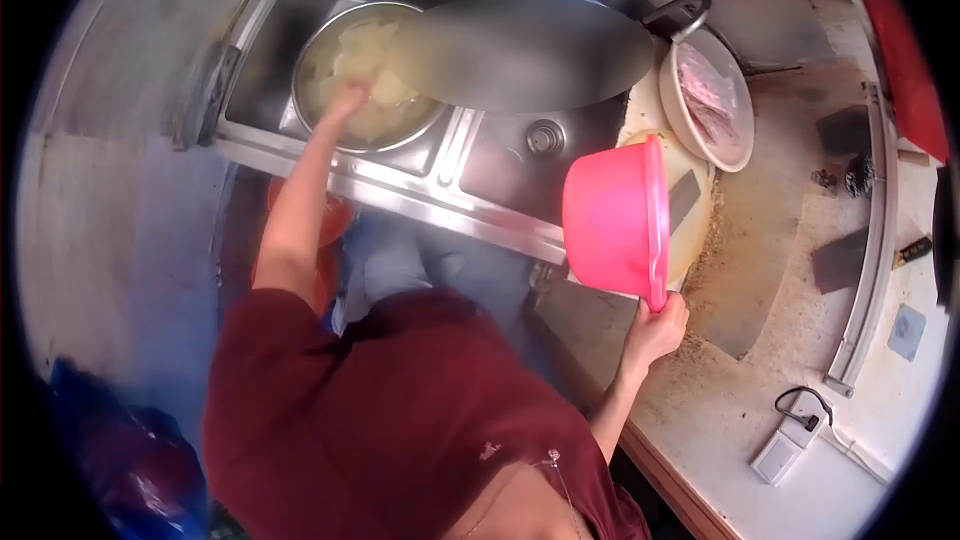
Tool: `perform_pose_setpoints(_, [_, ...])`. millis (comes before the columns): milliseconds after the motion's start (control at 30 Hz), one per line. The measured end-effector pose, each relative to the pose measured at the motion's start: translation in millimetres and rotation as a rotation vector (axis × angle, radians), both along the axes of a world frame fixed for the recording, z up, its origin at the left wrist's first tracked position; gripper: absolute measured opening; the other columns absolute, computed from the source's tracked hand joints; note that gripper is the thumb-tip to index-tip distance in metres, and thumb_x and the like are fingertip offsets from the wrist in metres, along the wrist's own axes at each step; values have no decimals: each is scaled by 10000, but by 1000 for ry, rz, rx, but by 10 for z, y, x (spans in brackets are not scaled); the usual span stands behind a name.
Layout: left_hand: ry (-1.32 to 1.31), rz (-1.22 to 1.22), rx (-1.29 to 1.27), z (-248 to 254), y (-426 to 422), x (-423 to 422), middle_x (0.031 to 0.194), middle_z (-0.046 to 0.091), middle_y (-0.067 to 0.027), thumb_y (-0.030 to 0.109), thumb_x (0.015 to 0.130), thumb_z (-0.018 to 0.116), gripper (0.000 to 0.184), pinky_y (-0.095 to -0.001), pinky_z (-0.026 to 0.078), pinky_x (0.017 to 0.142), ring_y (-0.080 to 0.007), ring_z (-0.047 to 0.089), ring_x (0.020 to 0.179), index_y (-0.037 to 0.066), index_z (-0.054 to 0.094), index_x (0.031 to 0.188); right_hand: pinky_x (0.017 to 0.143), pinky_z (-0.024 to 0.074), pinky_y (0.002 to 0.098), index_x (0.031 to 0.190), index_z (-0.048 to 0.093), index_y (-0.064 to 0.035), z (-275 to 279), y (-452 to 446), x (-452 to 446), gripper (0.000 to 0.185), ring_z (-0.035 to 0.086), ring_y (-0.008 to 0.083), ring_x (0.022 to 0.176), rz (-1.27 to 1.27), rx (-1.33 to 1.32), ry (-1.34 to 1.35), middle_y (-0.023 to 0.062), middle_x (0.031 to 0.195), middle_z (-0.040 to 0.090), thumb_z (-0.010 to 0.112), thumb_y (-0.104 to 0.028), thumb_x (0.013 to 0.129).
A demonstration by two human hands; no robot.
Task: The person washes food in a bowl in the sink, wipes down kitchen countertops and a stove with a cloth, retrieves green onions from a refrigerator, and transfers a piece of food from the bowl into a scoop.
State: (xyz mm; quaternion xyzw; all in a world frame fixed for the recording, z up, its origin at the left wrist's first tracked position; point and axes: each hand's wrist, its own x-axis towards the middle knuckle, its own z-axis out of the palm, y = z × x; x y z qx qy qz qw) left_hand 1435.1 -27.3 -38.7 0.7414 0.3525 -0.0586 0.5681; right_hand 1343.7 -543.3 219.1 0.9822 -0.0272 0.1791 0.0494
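My left hand (pixel 352 98) reaches into a large round metal basin (pixel 300 90) in the left sink. Pale yellowish pieces (pixel 372 52) lie in liquid there, and my fingertips are among them, too blurred to make out. At the right, my right hand (pixel 657 328) grips the rim of a pink plastic tub (pixel 612 220). The tub is tipped on its side over the counter edge, its opening facing right, so its inside is hidden.
The right sink shows a drain (pixel 545 138). A white bowl (pixel 735 155) with pinkish contents stands behind the tub. A knife blade (pixel 685 202) lies on a round board. A power strip (pixel 790 437) sits on the right counter. A blurred oval covers the back of the sinks.
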Motion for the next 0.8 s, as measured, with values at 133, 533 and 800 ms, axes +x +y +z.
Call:
perform_pose_setpoints(133, [382,-119,79,-1169,726,342,793,551,-71,316,654,586,414,-282,432,628,-175,534,735,36,518,952,534,418,332,826,532,-13,-475,583,167,337,522,261,585,253,327,243,118,670,545,652,-259,629])
perform_pose_setpoints(533, [336,-217,646,-1126,-274,678,903,552,-141,372,606,640,454,-365,415,752,-269,533,867,27,556,888,383,377,229,997,423,1,-765,1576,-18,302,469,111,435,-372,1391,670,38,615,473,533,-3,716])
perform_pose_setpoints(800, [-198,-144,260,589,36,636,841,574,-142,349,673,599,391,-367,424,690,-306,550,807,23,553,885,474,402,219,1068,389,-14,-509,1688,-9,366,497,108,552,-64,1540,620,53,742,485,519,-29,727])
